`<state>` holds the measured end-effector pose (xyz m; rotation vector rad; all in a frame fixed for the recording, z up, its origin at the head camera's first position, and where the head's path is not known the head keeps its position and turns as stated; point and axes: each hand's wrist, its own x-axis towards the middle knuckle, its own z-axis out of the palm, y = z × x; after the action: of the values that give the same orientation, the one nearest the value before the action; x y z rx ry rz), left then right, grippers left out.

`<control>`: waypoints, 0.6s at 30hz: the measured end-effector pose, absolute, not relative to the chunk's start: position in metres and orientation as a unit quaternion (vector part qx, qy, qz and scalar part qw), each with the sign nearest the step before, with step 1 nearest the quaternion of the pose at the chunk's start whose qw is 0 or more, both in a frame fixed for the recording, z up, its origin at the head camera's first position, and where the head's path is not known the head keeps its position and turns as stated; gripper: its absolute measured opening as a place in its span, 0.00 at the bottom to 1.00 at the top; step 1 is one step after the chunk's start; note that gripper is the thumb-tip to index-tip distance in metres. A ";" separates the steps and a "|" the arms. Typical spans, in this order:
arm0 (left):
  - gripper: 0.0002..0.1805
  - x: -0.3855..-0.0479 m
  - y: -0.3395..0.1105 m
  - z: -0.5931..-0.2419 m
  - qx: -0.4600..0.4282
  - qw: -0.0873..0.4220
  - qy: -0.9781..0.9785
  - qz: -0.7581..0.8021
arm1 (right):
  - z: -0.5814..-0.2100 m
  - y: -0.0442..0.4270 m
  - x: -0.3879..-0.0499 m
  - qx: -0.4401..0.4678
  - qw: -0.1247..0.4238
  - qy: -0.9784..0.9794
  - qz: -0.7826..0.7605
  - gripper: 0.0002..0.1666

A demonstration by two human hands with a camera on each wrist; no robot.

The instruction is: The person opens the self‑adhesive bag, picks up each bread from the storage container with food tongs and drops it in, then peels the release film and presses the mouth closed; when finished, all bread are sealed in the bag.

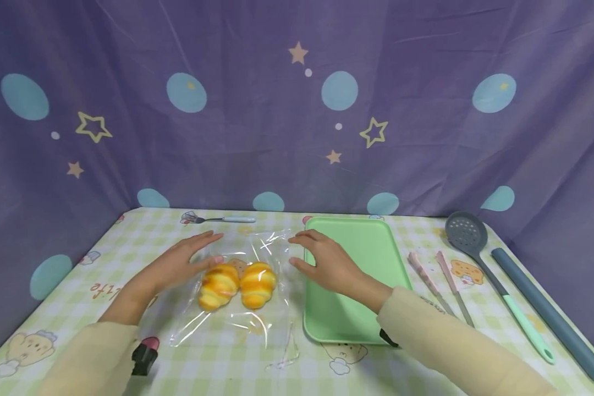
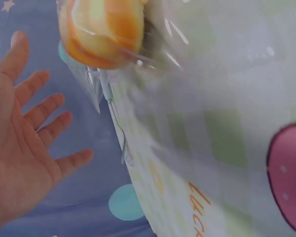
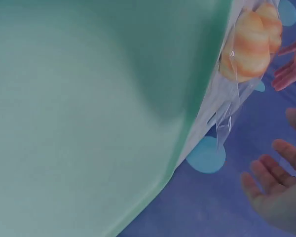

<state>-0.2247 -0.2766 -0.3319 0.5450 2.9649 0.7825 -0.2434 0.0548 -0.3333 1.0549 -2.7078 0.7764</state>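
Two golden toy-like croissants, a left one (image 1: 219, 287) and a right one (image 1: 258, 285), lie side by side in a clear plastic bag (image 1: 247, 330) on the table. My left hand (image 1: 178, 264) hovers at the bag's left side with fingers spread, its thumb close to the left croissant; whether it touches the bag I cannot tell. On the other side, my right hand (image 1: 329, 263) is held over the left edge of a green tray (image 1: 356, 313), fingers loosely bent and pointing toward the bag. Both palms, seen in the wrist views, hold nothing.
A fork (image 1: 227, 219) with a pale handle lies behind the bag. Right of the tray are two pink-and-grey utensils (image 1: 430, 281) (image 1: 455, 286), a slotted skimmer (image 1: 467, 236) with a mint handle, and a long grey-blue rod (image 1: 544, 308). A purple curtain (image 1: 257, 137) surrounds the checked tablecloth.
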 end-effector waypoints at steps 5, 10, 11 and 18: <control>0.36 -0.223 -0.269 -0.328 0.164 0.012 0.960 0.228 | -0.328 0.073 -0.239 0.344 0.138 -0.888 0.271 0.20; 0.36 -0.219 -0.261 -0.324 0.150 -0.014 0.970 0.190 | -0.320 0.094 -0.240 0.319 0.171 -0.891 0.274 0.20; 0.36 -0.218 -0.260 -0.323 0.149 -0.026 0.972 0.181 | -0.319 0.099 -0.241 0.312 0.176 -0.892 0.274 0.20; 0.33 -0.209 -0.248 -0.318 0.131 -0.096 0.973 0.162 | -0.311 0.130 -0.246 0.263 0.199 -0.904 0.271 0.21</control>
<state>-0.2092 -0.2479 -0.3181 0.4387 3.2604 0.5415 -0.2456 0.1302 -0.3112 0.7359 -2.5297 0.7586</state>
